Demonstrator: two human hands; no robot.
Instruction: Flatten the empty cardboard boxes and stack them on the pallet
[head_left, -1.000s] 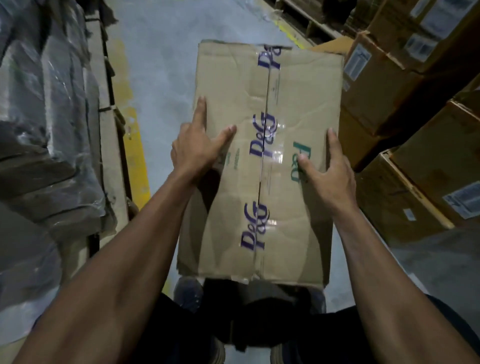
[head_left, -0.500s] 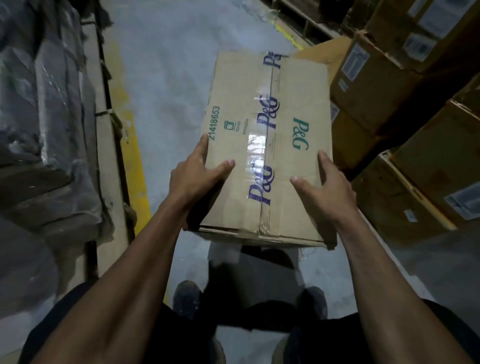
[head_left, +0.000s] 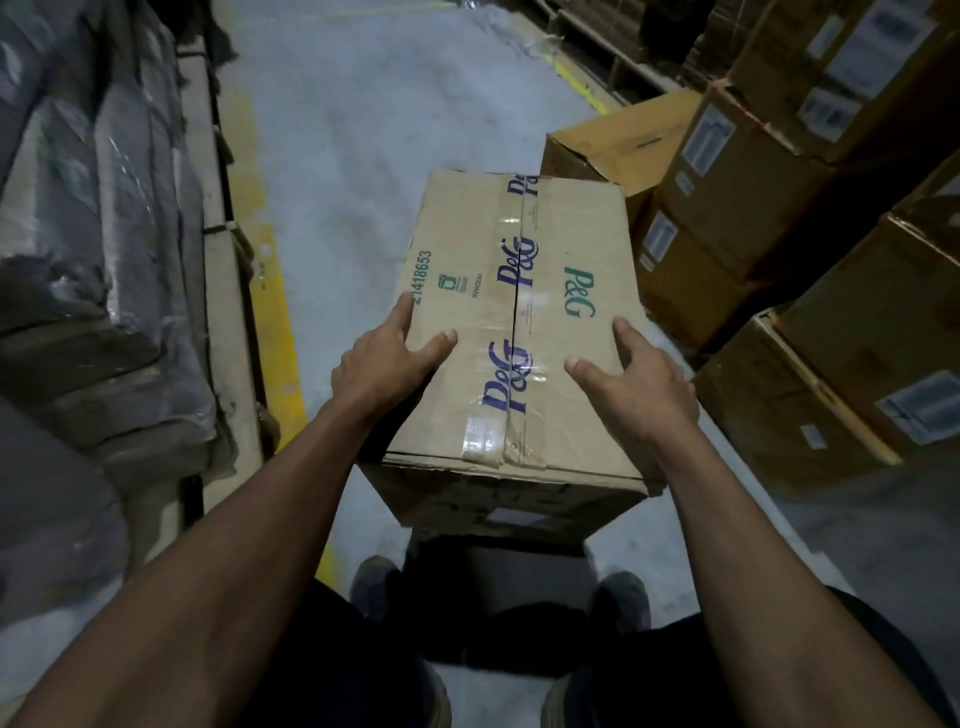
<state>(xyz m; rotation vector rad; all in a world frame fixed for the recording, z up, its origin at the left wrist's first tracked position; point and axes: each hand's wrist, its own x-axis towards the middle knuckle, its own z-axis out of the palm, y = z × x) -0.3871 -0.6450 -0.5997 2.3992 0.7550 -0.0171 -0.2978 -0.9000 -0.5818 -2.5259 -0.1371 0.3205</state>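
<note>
I hold a brown cardboard box (head_left: 519, 291) with purple P&G tape along its top seam out in front of me, above my feet. It keeps its full box shape, taped face up. My left hand (head_left: 384, 364) grips its left edge near the close end, thumb on top and fingers down the side. My right hand (head_left: 639, 384) grips the right edge the same way, thumb lying on the top face.
Stacked brown boxes with white labels (head_left: 810, 218) line the right side, one open carton (head_left: 618, 140) just beyond the held box. Plastic-wrapped goods (head_left: 93, 260) on a pallet fill the left. A grey floor aisle (head_left: 374, 130) with a yellow line (head_left: 275, 322) runs ahead.
The box has tipped from standing on end facing me to lying with its taped face up, and it sits lower. Both hands have slid toward its near end.
</note>
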